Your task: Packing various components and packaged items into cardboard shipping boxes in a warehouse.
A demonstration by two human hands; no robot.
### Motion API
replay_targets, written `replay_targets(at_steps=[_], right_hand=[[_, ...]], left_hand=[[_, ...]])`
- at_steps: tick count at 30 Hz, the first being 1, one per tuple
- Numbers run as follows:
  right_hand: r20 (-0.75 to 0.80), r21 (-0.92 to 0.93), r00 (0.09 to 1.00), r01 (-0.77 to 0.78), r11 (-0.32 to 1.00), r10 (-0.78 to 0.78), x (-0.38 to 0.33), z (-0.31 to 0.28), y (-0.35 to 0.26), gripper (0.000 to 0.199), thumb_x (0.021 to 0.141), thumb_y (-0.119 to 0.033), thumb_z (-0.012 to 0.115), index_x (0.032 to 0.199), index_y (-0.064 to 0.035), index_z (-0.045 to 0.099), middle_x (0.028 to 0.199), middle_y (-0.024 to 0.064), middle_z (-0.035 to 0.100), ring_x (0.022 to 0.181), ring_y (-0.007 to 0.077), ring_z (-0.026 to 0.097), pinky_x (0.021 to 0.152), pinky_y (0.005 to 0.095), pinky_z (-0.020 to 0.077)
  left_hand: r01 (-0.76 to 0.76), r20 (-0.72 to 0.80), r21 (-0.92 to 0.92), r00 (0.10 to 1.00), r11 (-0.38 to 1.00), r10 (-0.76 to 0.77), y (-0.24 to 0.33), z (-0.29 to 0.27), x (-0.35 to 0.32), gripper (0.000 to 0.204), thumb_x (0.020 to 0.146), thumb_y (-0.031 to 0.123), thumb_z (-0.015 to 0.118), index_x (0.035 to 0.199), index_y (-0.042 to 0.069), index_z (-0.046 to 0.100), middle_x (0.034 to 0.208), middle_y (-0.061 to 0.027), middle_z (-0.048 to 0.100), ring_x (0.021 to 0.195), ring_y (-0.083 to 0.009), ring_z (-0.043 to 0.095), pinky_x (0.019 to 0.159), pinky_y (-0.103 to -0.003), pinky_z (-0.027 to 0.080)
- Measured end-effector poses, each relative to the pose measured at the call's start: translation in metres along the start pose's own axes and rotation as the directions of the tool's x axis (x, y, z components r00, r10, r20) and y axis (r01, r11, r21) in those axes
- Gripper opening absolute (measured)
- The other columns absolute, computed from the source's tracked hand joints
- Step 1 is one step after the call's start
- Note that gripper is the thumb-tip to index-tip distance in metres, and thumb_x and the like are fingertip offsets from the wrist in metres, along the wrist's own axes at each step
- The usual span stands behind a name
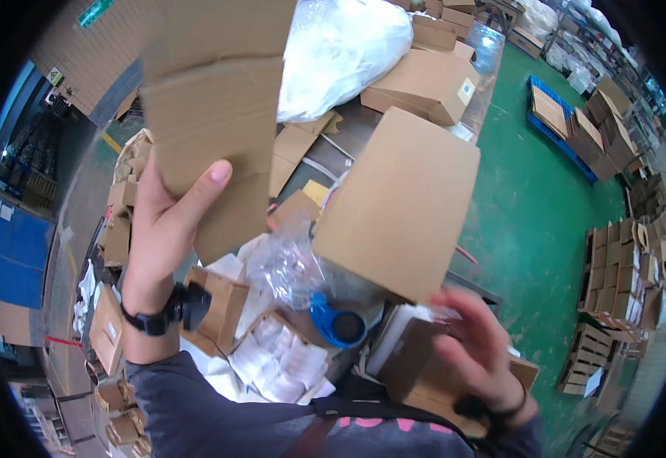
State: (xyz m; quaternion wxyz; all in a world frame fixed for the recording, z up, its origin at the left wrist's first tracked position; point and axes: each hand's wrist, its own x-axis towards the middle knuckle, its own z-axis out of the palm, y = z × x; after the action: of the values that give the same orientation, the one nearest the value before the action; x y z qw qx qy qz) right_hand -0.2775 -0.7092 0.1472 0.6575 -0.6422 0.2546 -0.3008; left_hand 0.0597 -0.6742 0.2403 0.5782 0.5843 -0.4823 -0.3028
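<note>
The left hand [161, 221] grips a flat brown cardboard sheet [211, 107] raised above the blue tape dispenser [337, 324]; pinched only at its lower edge, it could slip. Right hand's [482, 355] blurred fingers: cannot tell.

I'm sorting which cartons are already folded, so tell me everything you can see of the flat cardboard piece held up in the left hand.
The flat cardboard piece is plain brown corrugated board, unfolded, with a horizontal crease across it near its upper part. It is held upright, raised high toward the camera, and runs out of the picture's top edge. The left hand grips its lower left part, thumb pressed on the near face. No print or tape shows on it. Behind it lie a white plastic bag and other cartons.
</note>
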Motion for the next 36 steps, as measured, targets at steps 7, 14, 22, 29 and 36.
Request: replay_targets(at_steps=[7, 14, 22, 29, 36], right_hand=[[0.015, -0.258, 0.931, 0.357, 0.898, -0.366, -0.017, 0.034, -0.015, 0.124, 0.06, -0.03, 0.084, 0.142, 0.0088, 0.001, 0.138, 0.0308, 0.028, 0.13, 0.0415, 0.032, 0.107, 0.0422, 0.0299], [-0.031, 0.322, 0.985, -0.151, 0.935, 0.169, -0.192, -0.075, 0.042, 0.118, 0.062, -0.02, 0.088, 0.148, -0.0055, 0.009, 0.135, 0.0175, 0.04, 0.125, 0.0248, 0.042, 0.103, 0.0377, 0.0368], [-0.426, 0.589, 0.605, -0.379, 0.714, 0.673, -0.303, -0.131, 0.147, 0.11, 0.079, -0.033, 0.076, 0.147, 0.0024, -0.004, 0.124, 0.0218, 0.053, 0.118, 0.0259, 0.05, 0.098, 0.0369, 0.0412], [-0.59, -0.304, 0.535, -0.841, 0.447, 0.605, -0.264, -0.158, 0.238, 0.069, 0.087, -0.051, 0.06, 0.113, 0.0128, 0.053, 0.107, 0.0316, 0.06, 0.098, 0.0379, 0.062, 0.086, 0.0433, 0.0494], [-0.185, -0.838, 0.976, -0.218, 0.5, 0.114, -0.267, -0.162, 0.202, 0.03, 0.085, -0.012, 0.055, 0.114, -0.0094, 0.059, 0.11, 0.0165, 0.058, 0.101, 0.0363, 0.058, 0.085, 0.0437, 0.0493]], left_hand=[[-0.057, 0.414, 0.099, 0.91, 0.993, 0.011, 0.013, 0.124, -0.128, 0.092, 0.084, 0.049, 0.064, 0.144, -0.003, 0.017, 0.133, -0.0178, 0.042, 0.126, -0.0268, 0.041, 0.105, -0.037, 0.032], [0.398, 0.623, -0.074, 0.735, 0.915, -0.269, -0.029, 0.264, -0.179, 0.086, 0.068, 0.038, 0.083, 0.131, -0.003, 0.041, 0.117, -0.0133, 0.056, 0.108, -0.0212, 0.054, 0.095, -0.034, 0.043], [0.267, 0.689, 0.695, 0.017, 0.668, -0.724, -0.169, 0.348, -0.243, 0.027, 0.08, 0.017, 0.065, 0.098, -0.002, 0.067, 0.086, -0.0138, 0.065, 0.072, -0.0198, 0.059, 0.066, -0.034, 0.049], [-0.168, 0.568, 0.821, 0.136, 0.546, -0.812, -0.253, 0.382, -0.217, 0.031, 0.077, 0.021, 0.068, 0.094, -0.005, 0.068, 0.09, -0.02, 0.066, 0.082, -0.0333, 0.064, 0.068, -0.043, 0.052], [-0.359, 0.463, 0.857, 0.218, 0.371, -0.859, -0.228, 0.379, -0.222, 0.062, 0.074, 0.041, 0.075, 0.117, -0.001, 0.06, 0.119, -0.0198, 0.061, 0.108, -0.0351, 0.06, 0.091, -0.041, 0.049]])
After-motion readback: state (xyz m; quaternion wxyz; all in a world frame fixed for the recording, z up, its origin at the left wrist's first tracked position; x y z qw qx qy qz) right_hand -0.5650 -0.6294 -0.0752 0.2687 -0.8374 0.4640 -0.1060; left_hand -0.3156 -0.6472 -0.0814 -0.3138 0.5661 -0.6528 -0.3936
